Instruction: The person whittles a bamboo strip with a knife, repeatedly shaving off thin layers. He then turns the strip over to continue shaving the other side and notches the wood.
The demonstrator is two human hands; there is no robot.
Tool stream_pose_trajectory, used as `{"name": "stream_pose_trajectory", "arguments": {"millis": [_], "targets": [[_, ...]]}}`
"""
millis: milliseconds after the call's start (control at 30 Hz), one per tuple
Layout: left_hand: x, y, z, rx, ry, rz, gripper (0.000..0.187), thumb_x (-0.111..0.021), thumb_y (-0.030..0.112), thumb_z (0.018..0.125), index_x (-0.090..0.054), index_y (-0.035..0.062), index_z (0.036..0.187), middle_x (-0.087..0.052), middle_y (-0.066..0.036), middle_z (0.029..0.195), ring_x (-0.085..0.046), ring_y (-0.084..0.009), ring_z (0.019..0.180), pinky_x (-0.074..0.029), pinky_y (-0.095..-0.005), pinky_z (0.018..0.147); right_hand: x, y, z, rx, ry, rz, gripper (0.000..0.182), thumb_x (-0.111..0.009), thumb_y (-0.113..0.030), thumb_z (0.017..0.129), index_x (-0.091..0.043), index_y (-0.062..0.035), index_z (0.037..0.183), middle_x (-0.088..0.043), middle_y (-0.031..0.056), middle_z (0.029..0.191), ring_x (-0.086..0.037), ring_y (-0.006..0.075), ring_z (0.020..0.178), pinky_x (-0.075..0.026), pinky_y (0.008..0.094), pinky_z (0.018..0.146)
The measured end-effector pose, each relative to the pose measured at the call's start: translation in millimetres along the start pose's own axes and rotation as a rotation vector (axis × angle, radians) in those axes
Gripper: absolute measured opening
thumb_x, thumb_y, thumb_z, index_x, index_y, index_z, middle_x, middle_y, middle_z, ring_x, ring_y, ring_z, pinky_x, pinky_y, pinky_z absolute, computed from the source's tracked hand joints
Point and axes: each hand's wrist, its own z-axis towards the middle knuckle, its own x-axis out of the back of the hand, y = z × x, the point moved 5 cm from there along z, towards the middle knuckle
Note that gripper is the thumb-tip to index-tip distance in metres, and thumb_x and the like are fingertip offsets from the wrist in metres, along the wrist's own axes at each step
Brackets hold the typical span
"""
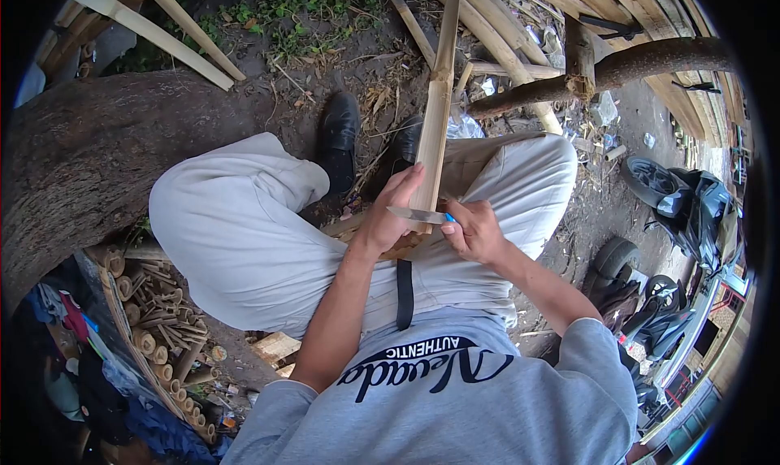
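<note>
My left hand (388,215) is wrapped round the lower end of a long split bamboo piece (435,132), which extends away from me between my knees. My right hand (477,231) is closed on a knife (418,215); a bit of blue shows at its handle. The knife's blade lies across the bamboo near its lower end and points left, towards my left hand. A black strap (405,294) hangs over my lap just below the hands.
A thick trunk (106,156) is at the left, above a crate of cut bamboo pieces (162,327). Bamboo poles (496,43) and a branch (626,65) stand ahead and right. Motorbikes (691,205) are at the far right. My black shoes (340,132) rest on dirt.
</note>
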Motion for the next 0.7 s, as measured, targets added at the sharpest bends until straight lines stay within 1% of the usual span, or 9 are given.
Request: {"name": "stream_pose_trajectory", "arguments": {"millis": [67, 100, 167, 300, 367, 467, 567, 700], "targets": [[2.3, -3.1, 2.1, -0.712, 0.055, 0.587, 0.036, -0.045, 0.037, 0.105, -0.059, 0.0036, 0.100, -0.059, -0.004, 0.081, -0.057, -0.0098, 0.067, -0.047, -0.0245, 0.055, 2.1, -8.0, -0.6, 0.097, 0.013, -0.005, 0.041, -0.059, -0.036, 0.095, -0.045, -0.0067, 0.070, -0.045, 0.0098, 0.055, -0.052, 0.0327, 0.047, -0.041, 0.0422, 0.044], [0.3, 3.2, 1.4, -0.710, 0.054, 0.586, 0.036, -0.045, 0.037, 0.105, -0.059, 0.0036, 0.100, -0.059, -0.004, 0.081, -0.057, -0.0098, 0.067, -0.047, -0.0245, 0.055, 1.3, -9.4, -1.7, 0.095, 0.012, -0.004, 0.041, -0.059, -0.036, 0.095, -0.045, -0.0067, 0.070, -0.045, 0.0098, 0.055, -0.052, 0.0327, 0.047, -0.041, 0.0422, 0.044], [2.0, -13.5, 10.9, -0.029, -0.037, 0.004, 0.035, -0.046, 0.038, 0.104, -0.058, 0.0055, 0.097, -0.057, -0.002, 0.079, -0.056, -0.0094, 0.065, -0.048, -0.0251, 0.059, 0.8, -11.8, -2.6, 0.077, 0.040, 0.010, 0.043, -0.059, -0.038, 0.095, -0.044, -0.0072, 0.069, -0.045, 0.0091, 0.055, -0.051, 0.0316, 0.046, -0.041, 0.0416, 0.044], [-3.5, -0.2, 7.9, -0.002, -0.002, -0.048, 0.035, -0.047, 0.039, 0.104, -0.057, 0.0063, 0.095, -0.055, -0.001, 0.077, -0.054, -0.0089, 0.063, -0.047, -0.0245, 0.058, 1.0, -16.1, -3.3, 0.086, 0.069, 0.012, 0.044, -0.059, -0.037, 0.095, -0.044, -0.0073, 0.068, -0.044, 0.0090, 0.055, -0.051, 0.0314, 0.046, -0.041, 0.0411, 0.044], [-8.0, 12.8, 4.3, 0.000, -0.054, -0.091, 0.036, -0.046, 0.039, 0.104, -0.057, 0.0060, 0.095, -0.055, -0.001, 0.076, -0.054, -0.0084, 0.063, -0.046, -0.0243, 0.058, 0.2, -15.6, -4.9, 0.059, 0.064, 0.004, 0.044, -0.060, -0.037, 0.095, -0.044, -0.0074, 0.067, -0.045, 0.0090, 0.054, -0.051, 0.0317, 0.045, -0.041, 0.0408, 0.043], [-9.0, 12.5, 4.4, 0.015, -0.077, -0.124, 0.036, -0.045, 0.039, 0.104, -0.057, 0.0057, 0.094, -0.054, -0.001, 0.076, -0.053, -0.0081, 0.062, -0.045, -0.0238, 0.057, 1.4, -14.6, -5.1, 0.051, 0.064, 0.005, 0.044, -0.060, -0.038, 0.095, -0.044, -0.0076, 0.067, -0.046, 0.0092, 0.054, -0.051, 0.0318, 0.045, -0.041, 0.0411, 0.043], [-11.2, 18.4, 1.9, -0.013, -0.111, -0.099, 0.037, -0.045, 0.039, 0.104, -0.056, 0.0062, 0.092, -0.054, -0.001, 0.075, -0.053, -0.0081, 0.062, -0.045, -0.0236, 0.057, -0.3, -12.3, -7.1, 0.017, 0.062, 0.058, 0.044, -0.060, -0.039, 0.094, -0.044, -0.0077, 0.067, -0.046, 0.0093, 0.054, -0.051, 0.0319, 0.045, -0.040, 0.0416, 0.043], [-14.4, 26.4, -2.1, -0.031, -0.145, -0.159, 0.038, -0.044, 0.039, 0.104, -0.058, 0.0052, 0.094, -0.054, -0.001, 0.076, -0.052, -0.0071, 0.062, -0.045, -0.0237, 0.058, -1.5, -12.4, -7.6, 0.043, 0.083, 0.017, 0.045, -0.059, -0.040, 0.095, -0.044, -0.0075, 0.067, -0.046, 0.0099, 0.054, -0.051, 0.0321, 0.045, -0.040, 0.0419, 0.043]]}}
